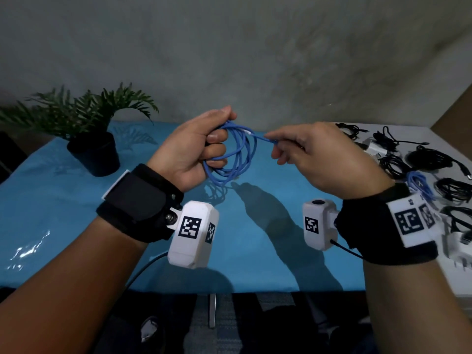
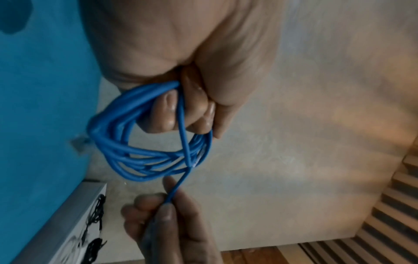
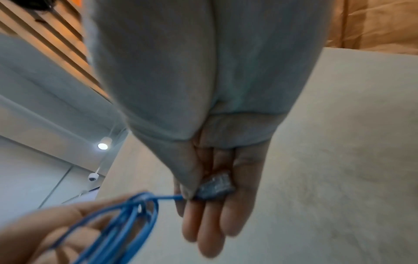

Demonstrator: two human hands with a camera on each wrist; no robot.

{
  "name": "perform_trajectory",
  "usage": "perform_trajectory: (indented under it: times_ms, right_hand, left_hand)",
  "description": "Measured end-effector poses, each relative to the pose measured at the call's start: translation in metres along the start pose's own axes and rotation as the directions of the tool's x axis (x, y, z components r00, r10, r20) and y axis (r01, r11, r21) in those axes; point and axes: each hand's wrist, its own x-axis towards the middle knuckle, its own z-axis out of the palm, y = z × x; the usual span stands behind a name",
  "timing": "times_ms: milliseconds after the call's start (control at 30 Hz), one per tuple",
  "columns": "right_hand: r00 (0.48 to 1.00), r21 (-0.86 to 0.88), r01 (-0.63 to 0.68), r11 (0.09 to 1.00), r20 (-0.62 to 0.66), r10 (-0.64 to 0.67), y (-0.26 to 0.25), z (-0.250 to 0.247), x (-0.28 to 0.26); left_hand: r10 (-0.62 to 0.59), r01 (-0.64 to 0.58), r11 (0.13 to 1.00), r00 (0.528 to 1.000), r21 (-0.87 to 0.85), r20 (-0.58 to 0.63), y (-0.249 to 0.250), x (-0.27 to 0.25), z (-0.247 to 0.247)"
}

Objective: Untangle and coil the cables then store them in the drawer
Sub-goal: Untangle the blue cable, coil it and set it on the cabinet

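Observation:
A blue cable [image 1: 233, 157] is wound into a coil of several loops, held above the blue table [image 1: 76, 213]. My left hand [image 1: 214, 146] grips the coil with its fingers curled through the loops; the left wrist view shows the coil [image 2: 126, 142] hanging from those fingers [image 2: 165, 110]. My right hand [image 1: 274, 145] pinches the cable's free end just right of the coil, the short stretch between them taut. In the right wrist view the thumb presses a clear plug [image 3: 214, 185] against the fingers [image 3: 214, 223]. No drawer can be made out.
A potted plant [image 1: 94, 149] stands at the back left of the table. On a white surface [image 1: 434, 131] to the right lie several black cable bundles [image 1: 431, 159], another blue coil [image 1: 419, 182] and white adapters [image 1: 459, 244].

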Motion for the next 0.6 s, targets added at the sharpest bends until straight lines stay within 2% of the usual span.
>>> perform_trajectory:
  times_ms: [100, 167, 200, 267, 300, 367, 467, 533, 600]
  right_hand:
    - [0.988, -0.04, 0.062, 0.997, -0.139, -0.067, 0.006, 0.013, 0.006]
    - [0.97, 0.017, 0.079, 0.997, -0.233, -0.072, 0.009, 0.028, 0.01]
    - [0.962, 0.085, 0.071, 0.994, -0.27, -0.046, 0.01, 0.036, 0.011]
    - [0.955, 0.353, 0.023, 0.936, -0.284, 0.084, 0.004, 0.052, 0.014]
    - [0.951, 0.517, 0.001, 0.856, -0.264, 0.158, -0.002, 0.058, 0.016]
    - [0.941, 0.777, -0.033, 0.628, -0.189, 0.282, -0.014, 0.069, 0.016]
    - [0.93, 0.962, -0.094, 0.255, -0.006, 0.367, -0.027, 0.075, 0.016]
    - [0.927, 0.984, -0.121, 0.13, 0.065, 0.369, -0.025, 0.075, 0.018]
    - [0.926, 0.987, -0.117, 0.11, 0.069, 0.372, -0.021, 0.073, 0.019]
  left_hand:
    - [-0.012, 0.018, 0.994, 0.998, -0.107, 0.061, 0.003, -0.004, 0.004]
    - [-0.008, 0.027, 0.982, 0.995, -0.189, 0.097, 0.003, -0.005, 0.006]
    - [-0.002, 0.027, 0.974, 0.994, -0.225, 0.112, 0.002, -0.005, 0.007]
    - [0.014, 0.024, 0.958, 0.992, -0.286, 0.129, 0.0, -0.005, 0.008]
    - [0.021, 0.021, 0.951, 0.991, -0.308, 0.132, -0.001, -0.004, 0.008]
    - [0.033, 0.015, 0.941, 0.99, -0.338, 0.134, -0.004, -0.002, 0.009]
    - [0.061, -0.037, 0.948, 0.996, -0.317, 0.065, -0.008, -0.001, 0.014]
    - [0.151, -0.155, 0.973, 0.988, -0.171, -0.036, -0.01, -0.004, 0.018]
    - [0.269, -0.27, 0.963, 0.959, 0.003, -0.083, -0.01, -0.007, 0.022]
